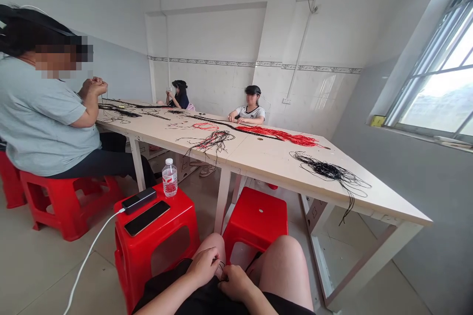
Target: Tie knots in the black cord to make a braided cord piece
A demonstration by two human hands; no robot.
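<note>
My left hand [204,267] is above my lap with its fingers curled and pinched together. Close beside it, slightly lower, my right hand [237,283] is closed too, its fingertips turned toward the left. A short stretch of thin black cord [221,265] shows between the two hands and seems gripped by both. Most of the cord is hidden by my fingers. Just beyond my knees stands a red plastic stool [256,216].
The long table [266,167] bears a black cord bundle [328,170], red cords [281,135] and a mixed bundle [216,141]. Left, another red stool [181,214] holds a bottle [169,179], a phone [147,218] and a cabled power bank [139,200]. Several people sit around the table.
</note>
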